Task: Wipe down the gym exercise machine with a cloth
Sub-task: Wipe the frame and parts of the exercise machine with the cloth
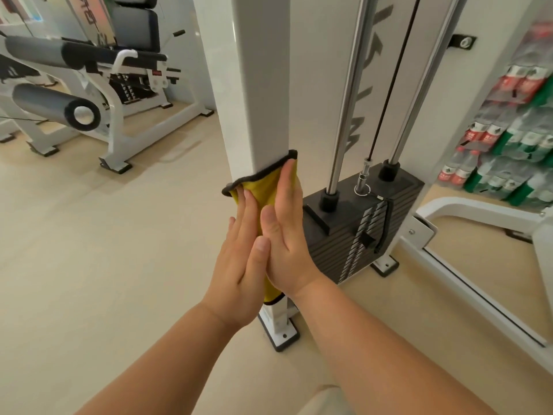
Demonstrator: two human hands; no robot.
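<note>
— How many hands are at work, and on what?

— Two bare hands press one yellow cloth with a dark stitched border [267, 187] against the white square steel upright [259, 85] of a cable weight machine. The left hand [239, 265] lies flat with fingers straight and together, its fingertips near the cloth's upper left corner. The right hand [284, 232] also lies flat, palm on the fabric, fingertips just under the cloth's top edge. Neither hand curls around anything; both are spread open and pin the cloth to the post by pressure alone.

— Where does the cloth sit on the post?

— It wraps the lower part of the upright, its top edge bending around the post's front corners, its bottom edge hanging just above the bolted white foot plate [279, 330] on the beige floor [89, 235].

— And around it?

— To the right stands one black stacked weight block [359, 229], with two chrome guide rods [350, 94] rising from it and one thin black cable [392, 85] between them. A second white machine with grey roller pads [54, 106] stands at the far left, and shrink-wrapped water bottles [514, 130] are piled along the right edge.
</note>
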